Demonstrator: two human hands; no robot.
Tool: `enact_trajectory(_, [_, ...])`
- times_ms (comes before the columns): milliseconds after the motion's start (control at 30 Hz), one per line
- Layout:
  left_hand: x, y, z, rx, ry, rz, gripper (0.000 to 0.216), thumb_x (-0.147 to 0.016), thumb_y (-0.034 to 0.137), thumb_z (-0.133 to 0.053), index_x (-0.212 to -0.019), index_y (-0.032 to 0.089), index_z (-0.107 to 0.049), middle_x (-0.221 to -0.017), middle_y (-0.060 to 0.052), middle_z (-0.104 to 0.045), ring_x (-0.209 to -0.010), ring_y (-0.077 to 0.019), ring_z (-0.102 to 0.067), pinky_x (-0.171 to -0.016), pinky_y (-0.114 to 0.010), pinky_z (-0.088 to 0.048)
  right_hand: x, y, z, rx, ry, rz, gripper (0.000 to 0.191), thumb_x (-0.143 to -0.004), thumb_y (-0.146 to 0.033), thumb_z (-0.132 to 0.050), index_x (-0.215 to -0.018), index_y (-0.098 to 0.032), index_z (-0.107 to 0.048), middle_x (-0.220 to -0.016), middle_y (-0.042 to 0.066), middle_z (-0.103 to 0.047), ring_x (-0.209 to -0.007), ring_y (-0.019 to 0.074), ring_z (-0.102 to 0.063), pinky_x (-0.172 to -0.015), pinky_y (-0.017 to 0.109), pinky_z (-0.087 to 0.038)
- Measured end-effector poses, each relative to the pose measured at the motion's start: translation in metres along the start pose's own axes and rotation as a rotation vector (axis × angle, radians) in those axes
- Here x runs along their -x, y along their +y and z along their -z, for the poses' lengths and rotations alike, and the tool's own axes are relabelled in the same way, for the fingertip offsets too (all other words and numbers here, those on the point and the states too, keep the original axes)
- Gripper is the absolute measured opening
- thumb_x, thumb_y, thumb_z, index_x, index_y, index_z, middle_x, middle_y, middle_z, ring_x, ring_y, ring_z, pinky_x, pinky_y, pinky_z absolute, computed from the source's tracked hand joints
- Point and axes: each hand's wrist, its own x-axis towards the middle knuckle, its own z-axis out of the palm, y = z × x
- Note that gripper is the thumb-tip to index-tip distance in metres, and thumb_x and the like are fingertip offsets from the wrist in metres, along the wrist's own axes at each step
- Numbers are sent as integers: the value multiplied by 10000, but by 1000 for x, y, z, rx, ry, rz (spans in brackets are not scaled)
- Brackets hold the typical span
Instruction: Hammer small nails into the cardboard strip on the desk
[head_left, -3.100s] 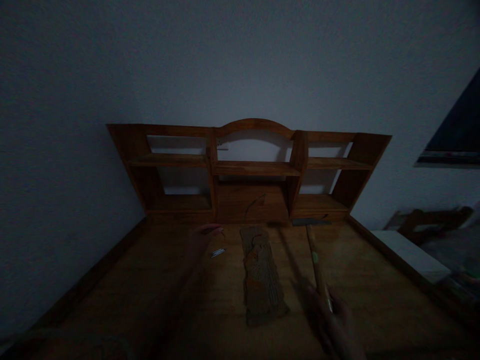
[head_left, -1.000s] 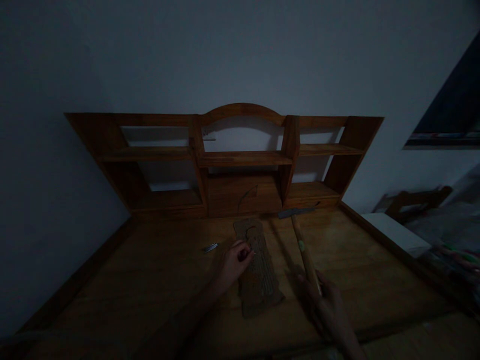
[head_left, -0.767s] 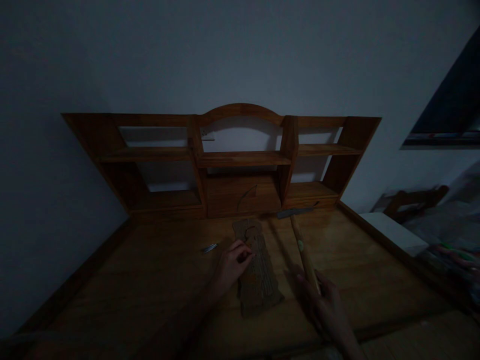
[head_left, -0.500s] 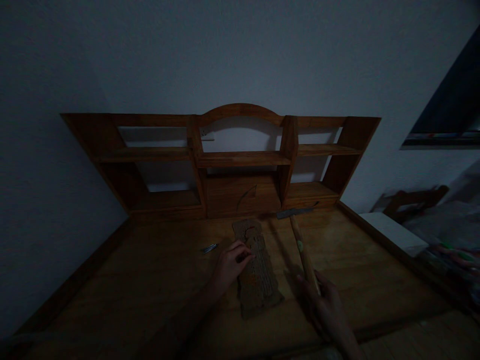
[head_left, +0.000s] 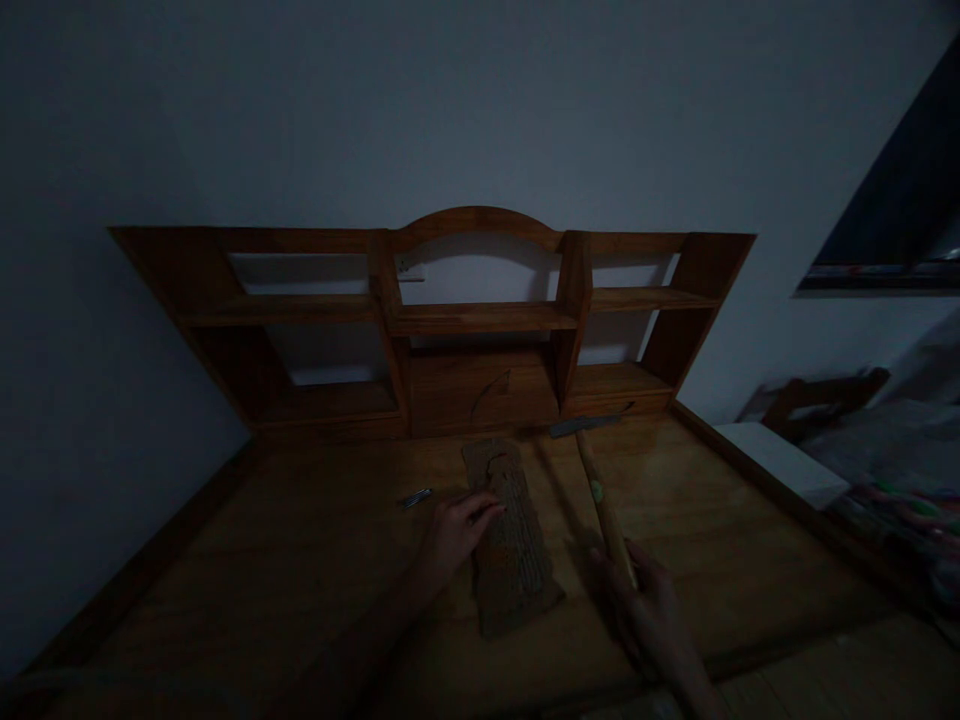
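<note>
- Darkness swallows the left forearm (head_left: 379, 625) at lower left; a window (head_left: 900, 190) is cut off at upper right, and a wall socket (head_left: 410, 270) is partly hidden behind the shelf unit (head_left: 484, 318).
- Left hand (head_left: 452, 528), lower centre: thumb and forefinger pinched together over the corrugated cardboard (head_left: 517, 570); anything between them is too small to make out.
- Right hand (head_left: 651, 600), lower right: fingers clamped round the wooden handle of the hammer (head_left: 609, 512), its head toward the shelf unit.
- Counted: one hammer, one cardboard piece, one small cluster of thin metal pieces (head_left: 417, 498) left of it on the tabletop (head_left: 300, 540), too blurred to number.
</note>
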Motion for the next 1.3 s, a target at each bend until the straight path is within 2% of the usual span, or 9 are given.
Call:
enact_trajectory(167, [0,1,0,22,-29,14,176,-879,346,-547,-886,266,-704,-866,57,-739,-744,-137,-683,-673,-202,-498,0,2,-3,-56,-7,-73,401,-751,-571,-594,-840,-182,-557,-484,-73,-422,-369,81,-359,-323,190,-250])
enact_trajectory(333, [-1,9,4,21,-50,8,183,-898,333,-514,-898,260,-682,-838,50,-733,-749,-137,-683,-663,-198,-490,0,1,-2,-95,-49,-98,411,-755,-569,-592,-874,-178,-559,-505,-68,-436,-377,87,-389,-332,191,-269])
enact_trajectory(500, [-1,9,4,70,-57,30,183,-905,347,-495,-938,257,-651,-811,47,-734,-747,-141,-691,-661,-206,-502,1,-1,0,-89,-26,-39,460,-731,-607,-594,-850,-163,-604,-540,-23,-509,-423,103,-442,-361,196,-321])
enact_trajectory(667, [0,6,1,53,-48,26,174,-886,329,-518,-898,252,-674,-842,42,-738,-742,-139,-691,-655,-207,-517,0,-1,1,-76,-37,-52,428,-734,-565,-606,-871,-160,-607,-486,-52,-453,-383,89,-391,-338,191,-292])
enact_trajectory(933, [1,5,2,-32,18,-26,169,-857,350,-569,-857,240,-697,-828,25,-735,-714,-143,-676,-657,-228,-520,-2,5,1,-30,-55,14,349,-794,-509,-580,-870,-168,-598,-628,-5,-568,-565,133,-524,-449,195,-382])
enact_trajectory(1100, [1,12,9,-46,-16,-68,141,-859,316,-572,-857,238,-689,-834,18,-723,-736,-142,-667,-674,-227,-505,-2,10,0,-40,-40,-26,380,-790,-540,-566,-889,-174,-594,-537,-42,-499,-425,104,-445,-363,193,-308])
enact_trajectory(1233, [0,14,14,-71,-46,-124,146,-875,295,-556,-840,233,-684,-831,1,-697,-759,-141,-644,-699,-231,-483,-3,8,1,-35,-39,2,378,-763,-540,-601,-834,-169,-589,-595,-12,-547,-496,116,-485,-396,187,-340])
enact_trajectory(1300, [0,13,14,-85,-53,-139,162,-885,307,-545,-849,231,-684,-836,-7,-680,-764,-141,-631,-706,-234,-475,-2,7,2,-45,-61,-14,385,-767,-541,-594,-856,-167,-587,-570,-22,-527,-461,106,-459,-374,183,-321])
